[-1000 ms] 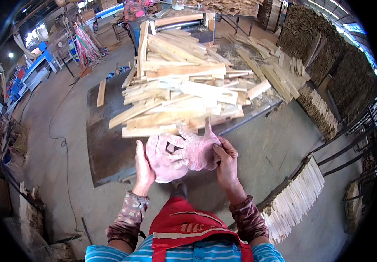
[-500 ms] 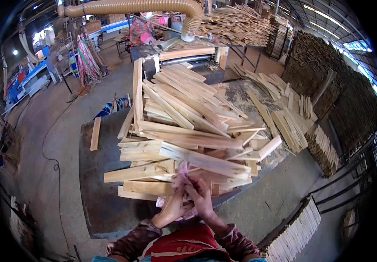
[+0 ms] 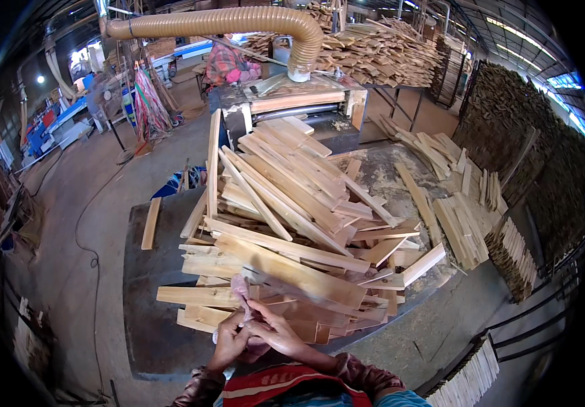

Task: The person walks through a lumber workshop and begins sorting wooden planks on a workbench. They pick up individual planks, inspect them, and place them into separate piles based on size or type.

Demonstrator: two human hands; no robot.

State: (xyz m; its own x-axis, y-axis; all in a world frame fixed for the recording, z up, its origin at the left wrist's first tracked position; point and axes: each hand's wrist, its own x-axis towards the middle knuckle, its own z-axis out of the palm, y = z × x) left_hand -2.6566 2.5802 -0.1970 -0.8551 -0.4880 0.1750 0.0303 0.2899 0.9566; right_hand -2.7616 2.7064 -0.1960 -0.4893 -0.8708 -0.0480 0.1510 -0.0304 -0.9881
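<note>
Close to my body, my left hand [image 3: 228, 347] and my right hand [image 3: 277, 334] come together, fingers closed on a crumpled pinkish cloth glove [image 3: 241, 290]. One end of the glove sticks up above my fingers; more pink cloth shows below them, partly covered by my hands. Just beyond lies a loose heap of planed wooden boards [image 3: 292, 271], spread over a dark tabletop [image 3: 150, 325]. Neither hand grips a board.
Behind the heap stands a machine with a roller [image 3: 299, 110], under a ribbed tan hose [image 3: 218, 24]. A person in a plaid top [image 3: 228, 64] is beyond it. Stacked wood [image 3: 516, 136] rises at right; a cable [image 3: 92, 234] crosses the floor at left.
Both hands have moved left with the glove, still together. The view has shifted slightly. Boards just beyond my hands lie differently, and the person at the back has changed posture.
</note>
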